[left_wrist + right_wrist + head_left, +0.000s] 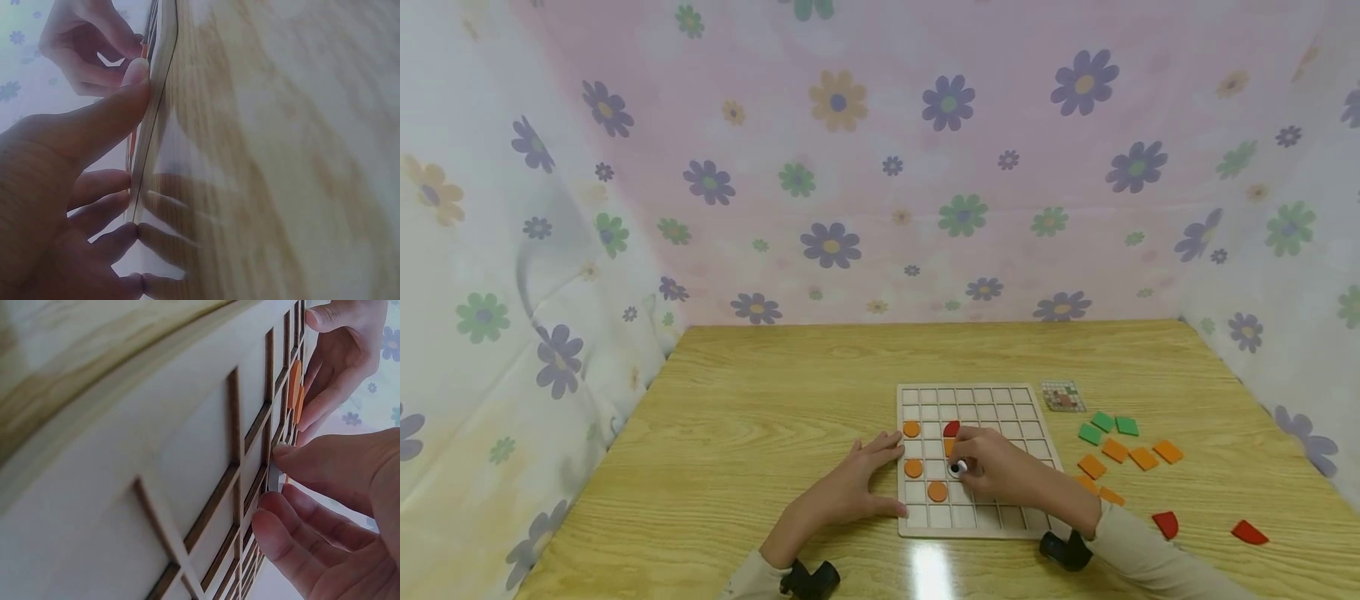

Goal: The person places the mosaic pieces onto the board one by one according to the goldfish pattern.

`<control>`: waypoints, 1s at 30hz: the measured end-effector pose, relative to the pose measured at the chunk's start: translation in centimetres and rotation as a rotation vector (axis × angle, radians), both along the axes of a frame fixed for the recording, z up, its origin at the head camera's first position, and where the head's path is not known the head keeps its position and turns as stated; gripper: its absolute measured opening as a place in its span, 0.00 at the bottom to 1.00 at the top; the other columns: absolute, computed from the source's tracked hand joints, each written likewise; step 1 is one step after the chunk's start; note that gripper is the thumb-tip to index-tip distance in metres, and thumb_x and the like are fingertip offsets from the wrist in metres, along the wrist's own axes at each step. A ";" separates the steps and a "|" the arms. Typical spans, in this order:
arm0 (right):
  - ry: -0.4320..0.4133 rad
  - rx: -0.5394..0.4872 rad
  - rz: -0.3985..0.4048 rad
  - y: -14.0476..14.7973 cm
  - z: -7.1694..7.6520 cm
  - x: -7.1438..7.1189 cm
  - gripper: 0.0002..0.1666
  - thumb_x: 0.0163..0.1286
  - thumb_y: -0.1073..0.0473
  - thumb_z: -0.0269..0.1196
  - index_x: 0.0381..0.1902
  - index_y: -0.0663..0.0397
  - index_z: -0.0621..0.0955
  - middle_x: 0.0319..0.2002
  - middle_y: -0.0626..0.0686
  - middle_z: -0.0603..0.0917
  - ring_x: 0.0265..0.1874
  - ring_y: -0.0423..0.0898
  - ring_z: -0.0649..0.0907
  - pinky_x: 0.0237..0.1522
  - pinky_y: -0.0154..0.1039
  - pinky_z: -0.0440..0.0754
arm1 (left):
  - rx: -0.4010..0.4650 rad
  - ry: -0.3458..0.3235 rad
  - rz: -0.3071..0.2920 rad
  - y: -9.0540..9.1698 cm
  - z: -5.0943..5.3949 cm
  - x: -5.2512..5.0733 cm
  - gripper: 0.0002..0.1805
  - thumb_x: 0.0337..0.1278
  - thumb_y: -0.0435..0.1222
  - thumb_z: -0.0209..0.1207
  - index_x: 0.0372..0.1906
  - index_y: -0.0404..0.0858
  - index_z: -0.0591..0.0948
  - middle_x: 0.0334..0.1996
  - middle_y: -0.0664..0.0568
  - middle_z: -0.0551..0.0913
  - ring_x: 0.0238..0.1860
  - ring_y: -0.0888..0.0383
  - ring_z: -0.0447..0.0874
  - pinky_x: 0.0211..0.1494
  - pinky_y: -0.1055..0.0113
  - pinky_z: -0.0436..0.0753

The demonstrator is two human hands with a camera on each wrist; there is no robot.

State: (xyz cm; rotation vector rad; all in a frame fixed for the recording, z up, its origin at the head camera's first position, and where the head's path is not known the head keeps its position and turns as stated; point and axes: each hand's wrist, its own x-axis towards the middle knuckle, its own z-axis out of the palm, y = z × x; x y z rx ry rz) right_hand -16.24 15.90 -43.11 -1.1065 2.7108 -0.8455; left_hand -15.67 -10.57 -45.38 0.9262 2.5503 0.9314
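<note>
A wooden grid board (901, 533) lies on the table. My right hand (1000, 467) is over its middle and pinches a small white disc with a black spot (958, 468) between thumb and fingers, low over the grid. In the right wrist view only a pale edge (274, 478) of that disc shows. My left hand (853, 483) is spread at the board's left edge, its thumb and fingertips touching the rim. Orange discs (937, 492) sit in several cells. Just above the pinched disc are a red rounded piece (952, 428) and an orange square (949, 448), the square partly hidden.
Right of the board lie green squares (1102, 422), orange squares (1143, 458) and two red rounded pieces (1166, 525) (1250, 532). A small printed pattern card (1063, 397) is by the board's top right corner. Flowered cloth (880, 208) stands behind and at both sides.
</note>
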 end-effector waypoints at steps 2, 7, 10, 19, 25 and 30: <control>-0.003 0.009 -0.008 0.0 -0.1 0.0 0.08 0.57 0.70 0.65 0.31 0.53 0.85 0.32 0.46 0.78 0.25 0.35 0.74 0.26 0.28 0.76 | 0.001 -0.002 0.000 0.0 -0.1 0.0 0.45 0.47 0.54 0.67 0.69 0.37 0.66 0.73 0.51 0.55 0.73 0.50 0.47 0.72 0.44 0.42; 0.005 0.021 -0.008 0.1 -0.1 -0.1 0.07 0.58 0.70 0.65 0.31 0.53 0.85 0.33 0.45 0.78 0.24 0.35 0.73 0.25 0.28 0.75 | 0.005 -0.015 0.004 0.0 -0.1 -0.1 0.45 0.47 0.54 0.67 0.69 0.37 0.66 0.73 0.52 0.55 0.73 0.51 0.47 0.72 0.45 0.43; 0.015 0.021 0.002 0.0 -0.1 -0.1 0.06 0.58 0.69 0.66 0.32 0.54 0.86 0.33 0.46 0.77 0.24 0.35 0.72 0.25 0.27 0.75 | 0.003 -0.019 0.007 0.0 0.0 0.0 0.45 0.47 0.53 0.67 0.69 0.37 0.66 0.73 0.52 0.55 0.73 0.51 0.47 0.72 0.45 0.42; 0.029 0.013 0.011 0.4 0.0 0.1 0.07 0.58 0.69 0.66 0.34 0.54 0.86 0.34 0.46 0.77 0.28 0.38 0.76 0.28 0.29 0.77 | 0.007 0.002 0.004 0.0 -0.1 0.0 0.45 0.46 0.54 0.67 0.68 0.37 0.66 0.73 0.52 0.55 0.73 0.50 0.47 0.72 0.45 0.43; 0.032 -0.011 0.038 1.2 0.5 0.2 0.09 0.59 0.70 0.66 0.36 0.53 0.85 0.34 0.45 0.78 0.30 0.38 0.77 0.30 0.30 0.78 | 0.011 0.005 0.008 0.1 -0.1 0.1 0.45 0.46 0.53 0.68 0.68 0.37 0.67 0.72 0.51 0.56 0.73 0.49 0.48 0.72 0.45 0.43; 0.028 -0.009 0.059 2.5 1.1 0.3 0.10 0.59 0.70 0.66 0.38 0.54 0.85 0.34 0.46 0.78 0.29 0.37 0.76 0.29 0.30 0.78 | 0.018 -0.009 0.012 0.0 0.0 0.1 0.44 0.46 0.52 0.68 0.68 0.37 0.67 0.72 0.52 0.55 0.73 0.49 0.47 0.72 0.45 0.42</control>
